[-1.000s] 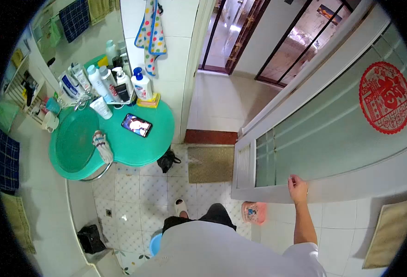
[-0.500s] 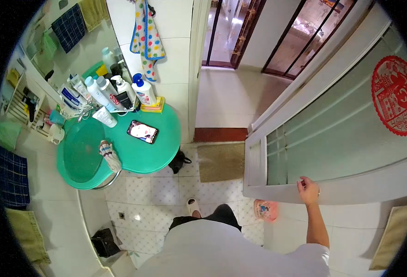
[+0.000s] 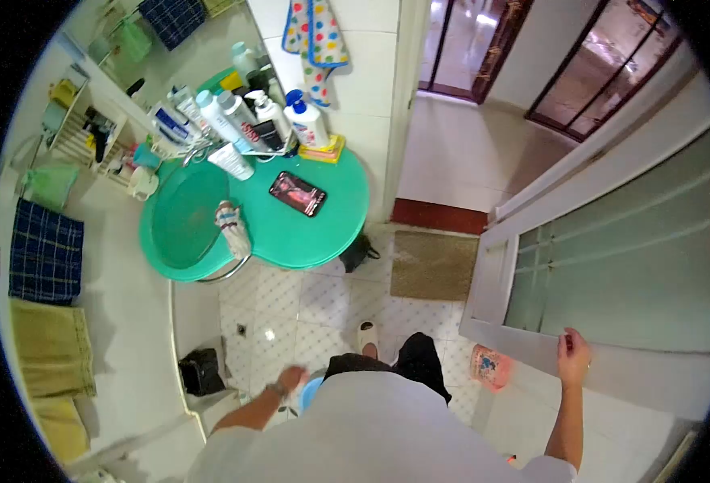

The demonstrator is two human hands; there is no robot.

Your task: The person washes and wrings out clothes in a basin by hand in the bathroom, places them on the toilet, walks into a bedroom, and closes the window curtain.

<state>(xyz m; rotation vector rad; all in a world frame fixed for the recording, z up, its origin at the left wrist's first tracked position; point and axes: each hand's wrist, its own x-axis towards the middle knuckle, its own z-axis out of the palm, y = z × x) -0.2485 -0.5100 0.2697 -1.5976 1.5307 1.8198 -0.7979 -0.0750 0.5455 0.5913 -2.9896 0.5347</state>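
Note:
My right hand is at the edge of the white door with the frosted glass pane, its fingers curled; what it grips, if anything, is too small to tell. My left hand hangs low beside my body, above the floor near a blue basin, and is blurred. Ahead of it, the green washbasin counter bears a phone with a lit screen, a white tube and a bundled cloth.
Bottles stand at the back of the counter. A brown mat lies by the doorway. A pink bin sits below the door, a black bag at lower left. Towels hang on the left wall.
My left hand has come into view at the lower left. The view has turned, so the counter appears farther right. My right hand stays at the door edge.

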